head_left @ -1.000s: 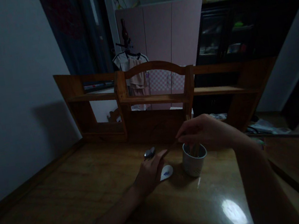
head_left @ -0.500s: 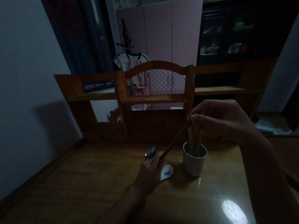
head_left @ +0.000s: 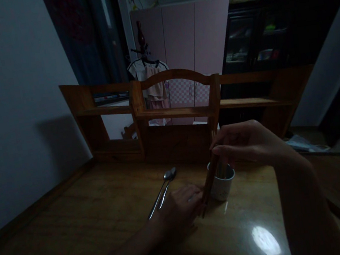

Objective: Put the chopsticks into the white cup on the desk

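A pair of brown chopsticks slants down in front of the cup. My right hand pinches their upper part between thumb and fingers, above the cup's rim. Lower down, my left hand has its fingertips closed about the chopsticks near their bottom ends, low over the table. The pale cup stands upright with more chopsticks in it, partly covered by my right hand. Mostly hidden behind my left hand is a white spoon. Two metal spoons lie side by side to the left of that hand.
The wooden table meets a white wall on the left. A wooden shelf unit runs along its back edge. Bright light reflects off the tabletop at front right. Beyond stand pink cabinets and hanging clothes.
The chopsticks have swung from a leftward slant to a steeper one. My left hand has shifted right and down, covering the white spoon and uncovering the metal spoons' handles. My right hand has lowered slightly.
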Tool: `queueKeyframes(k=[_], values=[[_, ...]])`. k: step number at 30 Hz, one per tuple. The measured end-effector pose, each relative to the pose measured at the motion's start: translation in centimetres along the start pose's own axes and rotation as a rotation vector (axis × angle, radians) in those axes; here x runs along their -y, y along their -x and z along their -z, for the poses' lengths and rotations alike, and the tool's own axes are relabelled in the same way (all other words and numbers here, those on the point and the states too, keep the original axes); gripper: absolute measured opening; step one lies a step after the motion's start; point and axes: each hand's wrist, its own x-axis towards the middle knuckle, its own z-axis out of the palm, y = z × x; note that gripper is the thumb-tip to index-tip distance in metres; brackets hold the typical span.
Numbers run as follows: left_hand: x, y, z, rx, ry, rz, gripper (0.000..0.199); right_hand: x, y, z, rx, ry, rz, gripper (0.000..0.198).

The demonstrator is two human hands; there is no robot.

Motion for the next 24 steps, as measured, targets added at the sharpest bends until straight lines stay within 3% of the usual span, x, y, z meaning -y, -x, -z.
queueKeyframes(k=[4,8,12,16,24], values=[[-0.3,0.0,-0.1,-0.047,0.075,-0.018,0.013,-0.2,0.0,0.1,0.121,0.007,-0.053,0.029],[-0.9,-0.2,0.3,-0.032,0.104,-0.008,0.033,-0.4,-0.2,-0.1,0.199,0.007,-0.065,0.029],[-1.9,-0.8,1.1,0.061,-0.039,-0.054,0.038,-0.5,-0.4,-0.2,0.215,-0.01,-0.059,0.027],[-1.7,-1.0,1.4,0.094,-0.027,-0.187,0.047,-0.5,-0.5,-0.3,0.225,-0.026,-0.058,0.027],[-1.3,-0.6,1.3,0.127,0.027,-0.148,0.057,-0.8,-0.7,-0.6,0.256,-0.016,-0.069,0.029]])
